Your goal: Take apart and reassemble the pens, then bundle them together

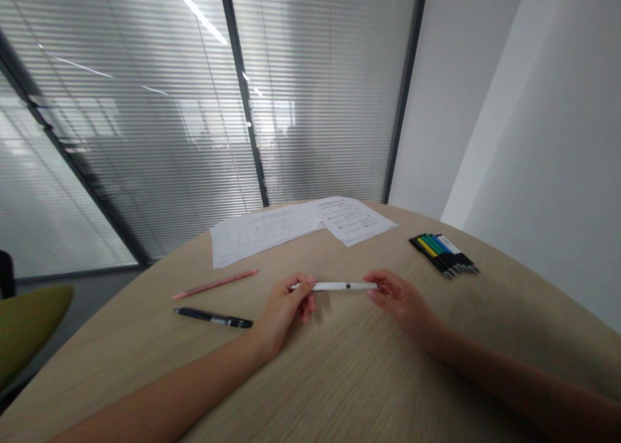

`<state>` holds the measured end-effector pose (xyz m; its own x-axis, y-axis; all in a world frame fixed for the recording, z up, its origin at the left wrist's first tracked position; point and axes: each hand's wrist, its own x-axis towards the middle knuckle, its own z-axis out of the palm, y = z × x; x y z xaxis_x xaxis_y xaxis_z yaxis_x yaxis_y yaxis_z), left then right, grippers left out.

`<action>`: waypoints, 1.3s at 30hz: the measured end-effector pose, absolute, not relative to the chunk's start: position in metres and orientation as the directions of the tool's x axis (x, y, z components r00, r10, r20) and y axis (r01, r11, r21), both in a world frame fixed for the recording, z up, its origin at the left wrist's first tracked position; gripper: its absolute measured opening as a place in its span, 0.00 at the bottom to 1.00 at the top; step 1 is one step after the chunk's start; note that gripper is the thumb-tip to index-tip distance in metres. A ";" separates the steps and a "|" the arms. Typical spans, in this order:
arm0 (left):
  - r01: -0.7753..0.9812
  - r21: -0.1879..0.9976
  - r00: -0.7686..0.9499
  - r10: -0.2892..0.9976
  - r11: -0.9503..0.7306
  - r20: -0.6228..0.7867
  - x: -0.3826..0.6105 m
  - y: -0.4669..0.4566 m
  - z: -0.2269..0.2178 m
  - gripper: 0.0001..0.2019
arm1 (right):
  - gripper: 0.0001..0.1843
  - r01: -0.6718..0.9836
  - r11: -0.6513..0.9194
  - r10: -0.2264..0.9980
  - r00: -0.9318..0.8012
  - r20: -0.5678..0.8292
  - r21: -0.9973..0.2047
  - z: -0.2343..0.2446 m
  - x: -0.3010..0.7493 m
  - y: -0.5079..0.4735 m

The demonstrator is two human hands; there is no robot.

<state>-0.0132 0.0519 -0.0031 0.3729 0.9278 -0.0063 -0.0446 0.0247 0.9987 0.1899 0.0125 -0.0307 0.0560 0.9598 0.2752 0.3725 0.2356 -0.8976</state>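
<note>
A slim white pen (334,286) with a dark band near its middle is held level just above the table, between both hands. My left hand (290,307) pinches its left end between thumb and fingers. At the other end, the thumb and fingertips of my right hand (400,301) close on the pen's tip. Just left of my left hand lies a black pen (212,317). Farther back, a pinkish-red pencil-like stick (216,284) rests on the wood.
The round wooden table (310,391) carries printed papers (266,229) at its far edge, with another printed sheet (356,220) overlapping them. To the right lies a row of several coloured pens (444,254). A green chair (29,326) stands at the left, and blinds (320,94) hang behind glass.
</note>
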 end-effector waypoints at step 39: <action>-0.151 0.989 0.265 0.963 -0.011 0.051 -0.015 0.054 -0.002 0.13 | 0.11 0.110 0.121 0.945 0.291 0.148 -0.987 -0.020 0.189 0.010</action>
<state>-0.0153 0.0541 -0.0023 0.2654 0.9628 0.0509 -0.1507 -0.0108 0.9885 0.1894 0.0097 -0.0204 0.2907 0.9453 0.1479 0.1099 0.1206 -0.9866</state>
